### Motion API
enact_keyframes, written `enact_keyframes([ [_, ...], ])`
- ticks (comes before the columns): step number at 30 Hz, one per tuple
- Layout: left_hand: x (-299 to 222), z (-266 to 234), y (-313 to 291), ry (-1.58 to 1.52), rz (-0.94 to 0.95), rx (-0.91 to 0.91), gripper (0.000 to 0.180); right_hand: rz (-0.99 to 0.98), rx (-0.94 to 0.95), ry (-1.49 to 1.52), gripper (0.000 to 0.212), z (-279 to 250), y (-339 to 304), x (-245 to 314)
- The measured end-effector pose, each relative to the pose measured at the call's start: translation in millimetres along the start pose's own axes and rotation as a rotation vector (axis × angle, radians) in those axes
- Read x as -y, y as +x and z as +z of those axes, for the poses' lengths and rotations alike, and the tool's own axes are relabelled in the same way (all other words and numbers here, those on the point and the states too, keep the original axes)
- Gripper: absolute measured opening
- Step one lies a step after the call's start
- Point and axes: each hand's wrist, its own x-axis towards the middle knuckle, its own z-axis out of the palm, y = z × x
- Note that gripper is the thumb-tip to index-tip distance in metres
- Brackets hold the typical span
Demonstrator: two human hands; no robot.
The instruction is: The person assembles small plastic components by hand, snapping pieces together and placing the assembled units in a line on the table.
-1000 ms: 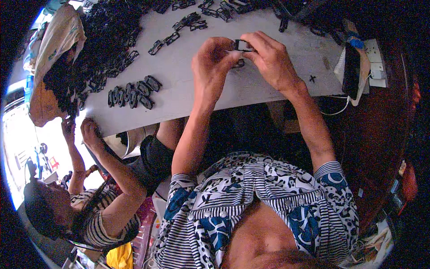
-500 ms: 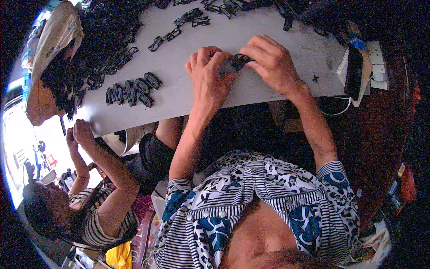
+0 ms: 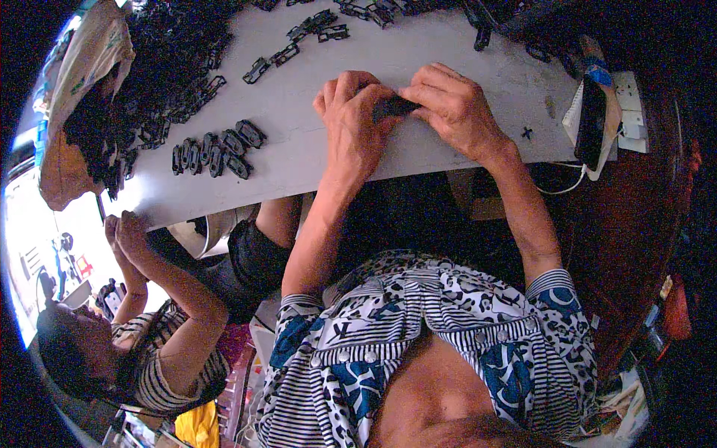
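Note:
A small black plastic part (image 3: 397, 107) is held between my two hands just above the light grey table (image 3: 463, 63). My left hand (image 3: 349, 112) has its fingers closed on the part's left side. From the other end, my right hand (image 3: 457, 108) pinches it with thumb and fingers. Fingers cover much of the part, so its exact kind does not show. To the left lies a group of several black plastic pieces (image 3: 216, 151), set close together. Beyond my hands, more black frame-like pieces (image 3: 270, 63) form a loose row.
A large heap of black pieces (image 3: 175, 63) and a pale sack (image 3: 78, 112) fill the table's left end. Another person (image 3: 160, 321) sits at the left, hands raised near the table corner. At right are a black device (image 3: 590, 123), a white power strip (image 3: 632, 112) and a cable.
The black part has turned between my fingers and now lies flatter. My hands stay nearly in place. The other person's hands have dropped slightly.

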Motion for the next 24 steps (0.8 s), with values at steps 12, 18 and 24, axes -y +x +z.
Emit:
enact_keyframes([
  [12,1,-24,9,-0.106,0.072,0.156,0.039,0.042,0.169,-0.163,0.016,-8,0,12],
  [18,28,-34,56,0.436,0.120,-0.106,0.025,0.281,-0.094,-0.266,0.027,-28,-4,-16],
  [24,42,-20,70,0.532,0.165,-0.052,0.018,0.456,-0.058,-0.589,0.021,-35,3,-46],
])
